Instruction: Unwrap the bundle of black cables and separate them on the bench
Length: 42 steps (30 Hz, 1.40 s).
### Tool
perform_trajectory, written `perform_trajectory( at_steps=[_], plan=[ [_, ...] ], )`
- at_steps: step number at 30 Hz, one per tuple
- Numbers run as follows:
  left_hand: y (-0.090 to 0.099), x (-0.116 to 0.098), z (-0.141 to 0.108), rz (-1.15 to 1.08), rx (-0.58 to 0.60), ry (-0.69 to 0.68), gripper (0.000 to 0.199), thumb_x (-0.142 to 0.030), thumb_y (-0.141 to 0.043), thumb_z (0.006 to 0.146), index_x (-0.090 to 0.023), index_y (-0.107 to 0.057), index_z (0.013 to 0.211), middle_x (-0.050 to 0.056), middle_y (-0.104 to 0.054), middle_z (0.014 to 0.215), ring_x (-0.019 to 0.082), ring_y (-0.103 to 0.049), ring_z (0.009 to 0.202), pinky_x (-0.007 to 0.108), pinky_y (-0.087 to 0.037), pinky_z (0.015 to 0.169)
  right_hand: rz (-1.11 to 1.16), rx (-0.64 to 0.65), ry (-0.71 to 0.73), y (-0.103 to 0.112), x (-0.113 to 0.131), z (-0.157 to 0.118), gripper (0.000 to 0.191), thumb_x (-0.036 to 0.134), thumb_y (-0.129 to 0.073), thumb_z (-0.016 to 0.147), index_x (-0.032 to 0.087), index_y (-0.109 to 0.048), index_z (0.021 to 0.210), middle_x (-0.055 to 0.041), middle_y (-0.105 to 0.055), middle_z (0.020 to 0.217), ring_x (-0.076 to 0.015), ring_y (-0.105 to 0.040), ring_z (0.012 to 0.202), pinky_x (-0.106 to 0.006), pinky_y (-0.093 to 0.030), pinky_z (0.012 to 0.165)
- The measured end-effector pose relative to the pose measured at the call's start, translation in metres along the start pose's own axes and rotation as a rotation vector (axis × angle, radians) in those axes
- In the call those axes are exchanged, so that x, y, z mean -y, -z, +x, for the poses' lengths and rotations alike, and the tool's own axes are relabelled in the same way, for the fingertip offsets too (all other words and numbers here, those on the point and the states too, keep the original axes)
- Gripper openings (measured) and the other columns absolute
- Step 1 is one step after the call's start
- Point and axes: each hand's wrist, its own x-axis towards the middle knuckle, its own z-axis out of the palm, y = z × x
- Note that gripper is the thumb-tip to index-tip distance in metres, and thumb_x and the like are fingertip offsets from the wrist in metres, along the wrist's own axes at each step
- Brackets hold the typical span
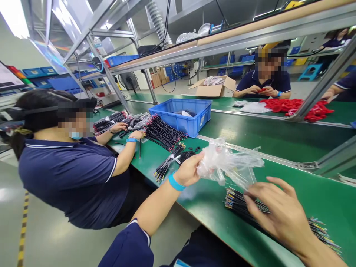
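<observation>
A crumpled bunch of clear plastic bags (219, 159) is gripped in my left hand (190, 170), raised a little above the green workbench. My right hand (280, 211) has its thumb and forefinger together at the lower corner of this plastic, which stretches between both hands; its other fingers reach outward. Under my right hand lies a bundle of black cables (241, 209) with colourful wire ends showing at both sides. Left of my left wrist rests a smaller bundle of black cables (168, 163) tied with a white strip. Small black parts (187, 155) are piled beside it.
A blue bin (180, 115) stands behind a heap of black cables (164, 131). To my left a co-worker (69, 163) handles cables. Across the bench another person (264, 79) works near red items (294, 107). A metal post (328, 66) and overhead shelf (222, 40) frame the bench.
</observation>
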Motion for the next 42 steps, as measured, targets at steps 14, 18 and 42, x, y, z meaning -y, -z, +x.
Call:
perform_trajectory(
  at_steps=[14,18,42],
  plan=[
    [-0.021,0.041,-0.017,1.14,0.501,-0.478,0.049,-0.043,-0.038,0.105,-0.022,-0.062,0.143,0.016,-0.071,0.132,0.03,-0.068,0.114,0.042,-0.044,0.101,0.292,-0.077,-0.021,-0.021,0.042,0.015,0.014,0.015,-0.058,0.1,0.024,-0.063,0.11,-0.0043,-0.072,0.099,-0.0211,-0.069,0.097,-0.036,-0.059,0.092],
    [-0.02,0.045,-0.028,1.034,0.389,-0.435,0.051,-0.047,-0.033,0.109,-0.026,-0.061,0.146,0.013,-0.065,0.146,0.028,-0.067,0.116,0.041,-0.043,0.103,0.337,-0.211,-0.314,-0.02,0.045,0.012,0.011,0.019,-0.056,0.103,0.025,-0.062,0.109,-0.0057,-0.068,0.106,-0.0197,-0.067,0.104,-0.032,-0.057,0.092],
    [-0.015,0.019,-0.038,0.972,0.861,-0.237,0.045,-0.066,-0.056,0.099,-0.033,-0.086,0.093,0.003,-0.082,0.102,0.021,-0.066,0.088,0.037,-0.036,0.099,0.731,0.505,-0.302,0.014,0.017,0.024,0.02,0.041,-0.064,0.101,0.031,-0.073,0.116,-0.009,-0.061,0.13,-0.0242,-0.064,0.122,-0.038,-0.056,0.104]
  ],
)
